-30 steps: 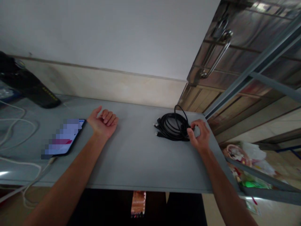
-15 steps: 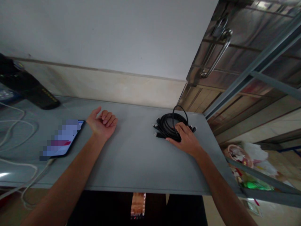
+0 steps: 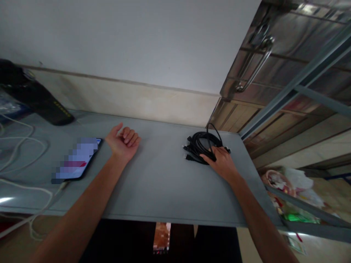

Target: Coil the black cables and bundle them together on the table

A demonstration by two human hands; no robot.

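Observation:
On the right part of the grey table lies a black cable (image 3: 197,146), wound into a coil with several plug ends sticking out at its sides. My right hand (image 3: 221,161) grips the coil's near right edge, thumb on the near side; a loop stands up above the fingers. My left hand (image 3: 124,141) rests on the table palm up, holding nothing, its fingers loosely curled and the thumb apart. Just left of it is a phone (image 3: 78,160) with a lit screen, partly blurred out, and a white cable (image 3: 63,185) plugged into its near end.
The grey table (image 3: 164,182) meets a wall at the back. A dark bottle-like object (image 3: 41,96) leans at far left, near loose white cords (image 3: 20,146). A metal frame (image 3: 296,87) rises at right, with a basket (image 3: 278,180) and plastic bags below. Another lit screen (image 3: 161,236) shows below the front edge.
The view has shifted slightly, so things appear a little further right. My right thumb has moved slightly in over the coil. My left hand stays in the same pose.

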